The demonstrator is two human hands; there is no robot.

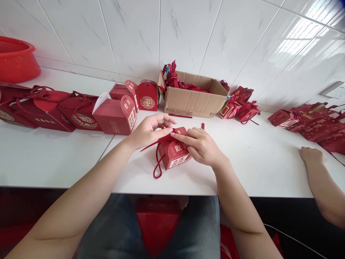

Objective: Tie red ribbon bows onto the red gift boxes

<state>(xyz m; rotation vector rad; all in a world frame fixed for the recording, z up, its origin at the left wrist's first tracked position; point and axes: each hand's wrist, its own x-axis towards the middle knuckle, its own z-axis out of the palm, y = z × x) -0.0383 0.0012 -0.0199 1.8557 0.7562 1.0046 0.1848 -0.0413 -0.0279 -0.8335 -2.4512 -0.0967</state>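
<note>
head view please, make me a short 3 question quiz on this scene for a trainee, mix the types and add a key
1. True or false: the person's own left hand and right hand both have fingers at the red ribbon atop the small red box.

2. Which stands ahead of the person, just beyond the small red box?
a) the red basin
b) the open cardboard box
c) the white wall socket

3. Fill in: as the camera sees it, the twisted cord loops out on the ____ side of the small red box.

Key: 1 true; 2 b; 3 left.
</note>
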